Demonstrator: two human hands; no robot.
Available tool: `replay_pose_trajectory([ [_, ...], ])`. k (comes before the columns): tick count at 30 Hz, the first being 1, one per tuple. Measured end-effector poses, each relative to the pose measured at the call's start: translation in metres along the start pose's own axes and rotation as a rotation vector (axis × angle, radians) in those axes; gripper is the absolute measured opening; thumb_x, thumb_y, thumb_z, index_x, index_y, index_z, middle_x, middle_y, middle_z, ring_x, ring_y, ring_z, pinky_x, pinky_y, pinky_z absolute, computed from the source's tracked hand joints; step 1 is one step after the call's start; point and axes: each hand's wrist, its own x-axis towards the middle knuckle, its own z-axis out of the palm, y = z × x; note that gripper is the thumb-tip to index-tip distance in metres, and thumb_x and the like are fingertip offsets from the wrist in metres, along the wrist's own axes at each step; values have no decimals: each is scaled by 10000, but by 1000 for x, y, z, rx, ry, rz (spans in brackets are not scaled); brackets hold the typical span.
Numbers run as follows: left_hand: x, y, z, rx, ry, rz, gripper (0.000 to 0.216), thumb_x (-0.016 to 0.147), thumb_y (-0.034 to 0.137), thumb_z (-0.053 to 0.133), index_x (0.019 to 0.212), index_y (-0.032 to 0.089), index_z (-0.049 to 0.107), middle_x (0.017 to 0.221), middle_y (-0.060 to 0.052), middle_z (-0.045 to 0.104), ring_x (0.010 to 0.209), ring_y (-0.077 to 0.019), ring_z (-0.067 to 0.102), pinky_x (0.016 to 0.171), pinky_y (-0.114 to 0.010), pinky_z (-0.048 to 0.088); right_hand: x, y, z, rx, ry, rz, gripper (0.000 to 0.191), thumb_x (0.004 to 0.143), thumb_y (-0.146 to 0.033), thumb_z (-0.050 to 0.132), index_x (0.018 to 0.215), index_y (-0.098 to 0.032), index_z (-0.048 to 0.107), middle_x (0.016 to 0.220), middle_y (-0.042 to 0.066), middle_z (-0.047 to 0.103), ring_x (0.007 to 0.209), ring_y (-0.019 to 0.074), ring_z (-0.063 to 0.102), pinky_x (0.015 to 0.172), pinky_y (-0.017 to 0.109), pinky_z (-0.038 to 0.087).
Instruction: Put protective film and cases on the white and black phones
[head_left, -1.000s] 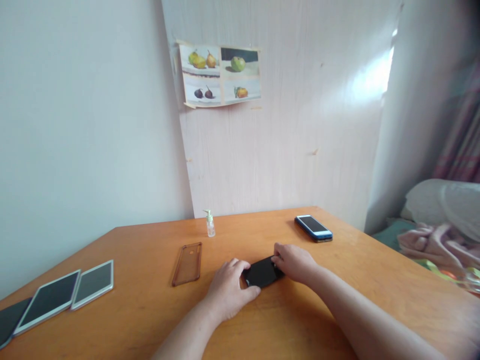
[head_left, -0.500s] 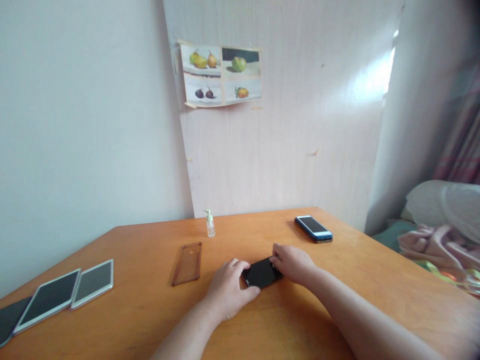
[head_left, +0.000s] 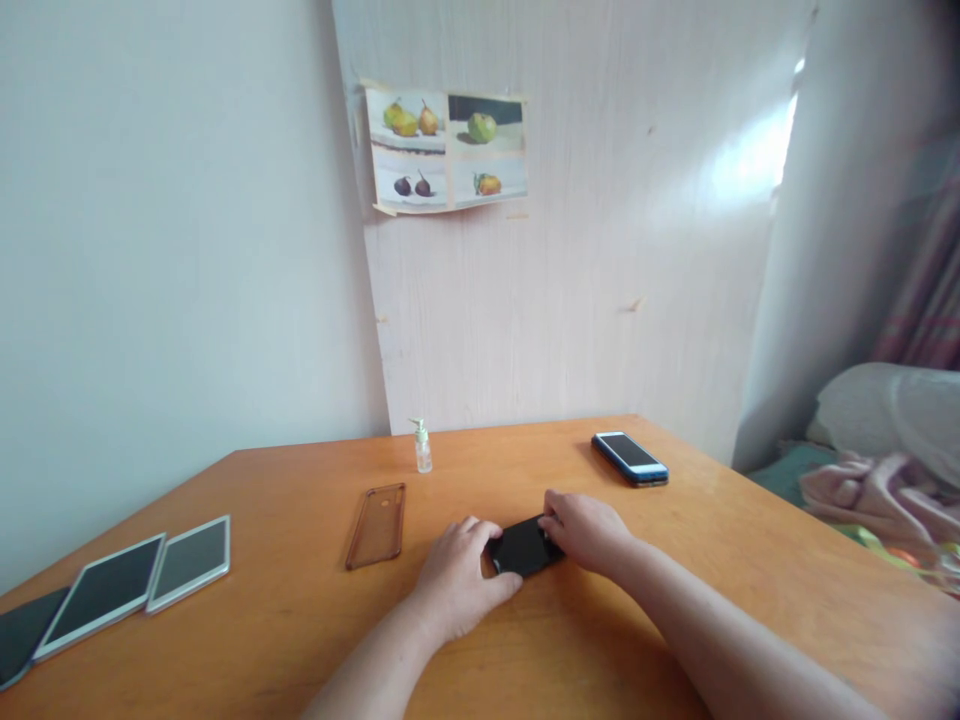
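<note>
A black phone [head_left: 524, 547] lies flat on the orange wooden table [head_left: 600, 640] in front of me. My left hand [head_left: 461, 580] rests on its near left end, fingers curled over the edge. My right hand [head_left: 589, 530] presses on its far right end. Both hands grip the phone against the tabletop. A brownish transparent phone case [head_left: 376, 525] lies empty to the left of my left hand.
A small clear pump bottle [head_left: 422, 446] stands near the wall. A blue-cased phone [head_left: 629, 457] lies at the back right. Two white-framed devices [head_left: 135, 581] and a dark one lie at the left edge. Bedding [head_left: 877, 470] lies beyond the table's right side.
Hands and phone stay where they were. Only the camera view has shifted slightly.
</note>
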Motion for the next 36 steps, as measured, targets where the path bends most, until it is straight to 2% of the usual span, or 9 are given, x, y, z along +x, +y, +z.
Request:
replay_pose_trajectory([
  [5, 0, -2, 2, 1, 3, 5, 382, 718, 392, 672, 1072, 257, 617, 1033, -35, 611, 995, -242, 559, 827, -314, 429, -5, -12, 3, 28, -45, -114, 185, 865, -371, 509, 961, -247, 608, 917, 45, 717, 821, 195, 638, 595, 268, 269],
  [11, -1, -1, 0, -4, 4, 2, 406, 721, 405, 668, 1093, 251, 614, 1066, -44, 612, 1024, -248, 553, 867, -324, 421, 1, 1, -3, -11, -24, 13, 189, 875, -356, 495, 946, -230, 615, 951, 63, 711, 874, 208, 632, 606, 270, 275],
  [18, -1, -2, 0, -9, -4, 7, 388, 725, 382, 673, 1087, 253, 619, 1045, -41, 611, 1008, -246, 556, 852, -320, 429, -5, -9, -2, 10, -66, -74, 185, 870, -361, 510, 972, -241, 609, 952, 53, 710, 870, 208, 640, 617, 272, 296],
  [24, 0, -3, 1, -3, -12, 4, 411, 730, 407, 674, 1105, 250, 609, 1090, -47, 603, 1045, -248, 545, 879, -324, 421, 0, 5, -9, -59, -46, 58, 185, 882, -356, 489, 938, -222, 604, 966, 78, 707, 893, 228, 643, 609, 285, 302],
  [31, 0, -1, 0, 1, -17, 4, 392, 726, 388, 670, 1089, 249, 616, 1055, -46, 609, 1018, -246, 554, 849, -318, 426, -3, -3, -1, -25, -53, -87, 192, 875, -384, 494, 928, -232, 599, 928, 60, 705, 843, 212, 642, 595, 275, 293],
  [36, -1, 0, -2, -6, -7, 1, 407, 727, 408, 669, 1098, 251, 610, 1079, -45, 612, 1033, -248, 553, 868, -319, 424, -1, 4, -9, -61, -58, 37, 181, 880, -355, 502, 946, -219, 602, 965, 80, 704, 892, 230, 645, 607, 282, 303],
])
